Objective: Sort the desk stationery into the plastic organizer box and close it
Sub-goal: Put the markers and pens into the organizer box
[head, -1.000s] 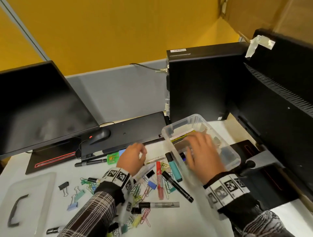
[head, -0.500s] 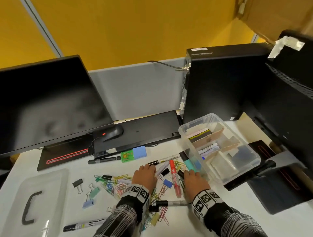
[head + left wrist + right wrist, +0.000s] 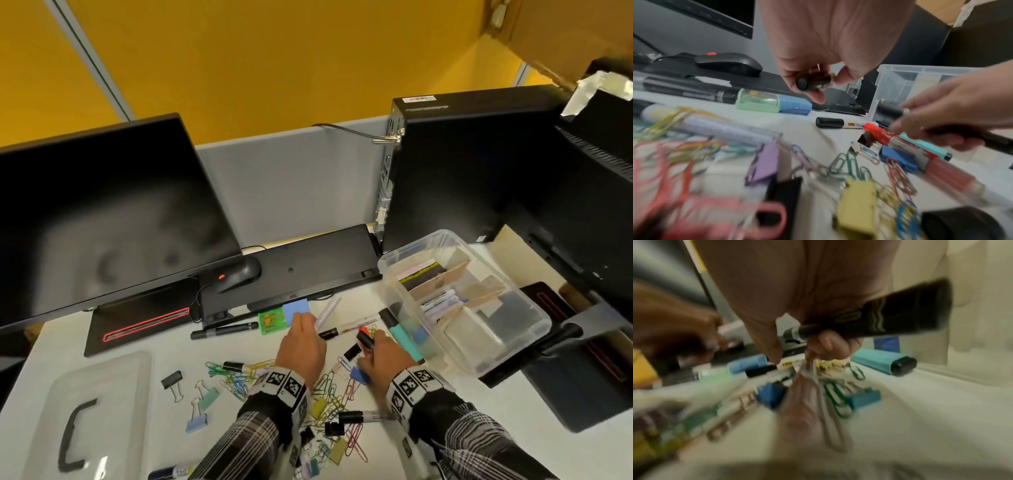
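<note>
Nearest the person, a tangle of coloured wire paper clips [image 3: 330,397] and small binder clips lies spread over the white worktop [image 3: 144,329], with a yellow binder clip [image 3: 857,204] and a purple binder clip [image 3: 764,164] among them. A red-capped marker with a clear barrel [image 3: 920,154] lies across the heap, a blue binder clip [image 3: 359,374] just beside it.

Above the clips, the right hand [image 3: 388,356] has its fingers curled round a black marker pen [image 3: 890,316], lifted off the worktop. The left hand [image 3: 301,346] pinches a pale lilac pen with a black cap [image 3: 327,312] between thumb and fingertips, the black end [image 3: 809,82] facing the wrist.

Just right of the right hand, a teal highlighter with a black cap [image 3: 404,337] lies against the wall of the clear plastic organizer box [image 3: 527,337], which stands open, cardboard dividers and a few pens inside. Its clear lid with a black handle [image 3: 73,431] lies well apart at the left edge.

Farther back sit a green and blue eraser case [image 3: 274,320], a black mouse [image 3: 239,275] and a dark monitor [image 3: 102,222].
</note>
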### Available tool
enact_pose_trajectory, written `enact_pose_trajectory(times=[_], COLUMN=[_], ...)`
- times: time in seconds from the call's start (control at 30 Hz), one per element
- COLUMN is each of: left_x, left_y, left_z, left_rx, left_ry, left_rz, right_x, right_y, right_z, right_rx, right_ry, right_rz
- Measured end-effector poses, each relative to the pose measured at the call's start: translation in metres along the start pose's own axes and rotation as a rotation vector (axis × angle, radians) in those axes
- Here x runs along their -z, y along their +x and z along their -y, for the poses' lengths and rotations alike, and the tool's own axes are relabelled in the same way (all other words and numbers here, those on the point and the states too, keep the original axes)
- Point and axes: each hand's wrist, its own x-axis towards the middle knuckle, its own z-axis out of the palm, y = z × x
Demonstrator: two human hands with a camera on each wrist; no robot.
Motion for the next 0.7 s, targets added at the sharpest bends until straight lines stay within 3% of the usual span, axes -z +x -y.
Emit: enact_pose_trajectory(times=[0.2, 0.37, 0.53, 0.6, 0.7], left_x=[-0.007, -0.019, -0.024, -0.021, -0.012], left_y=[0.025, 0.030, 0.026, 0.025, 0.021], left_z=[-0.007, 0.005, 0.014, 0.019, 0.028], left_rx=[-0.065, -0.024, -0.004, 0.003, -0.006], left_ry=[0.185, 0.272, 0.286, 0.242, 0.170], left_rz=[0.075, 0.177, 0.225, 0.218, 0.180], right_x=[-0.007, 0.019, 0.086, 0.120, 0.162], right_y=[0.005, -0.004, -0.034, -0.044, -0.043], right_z=[-0.005, 0.002, 0.037, 0.046, 0.039], right_rx=[-0.023, 0.033, 0.302, 0.436, 0.503], right_ry=[-0.029, 0.228, 0.449, 0.403, 0.227], right_rz=[0.065, 0.000, -0.080, -0.122, -0.266])
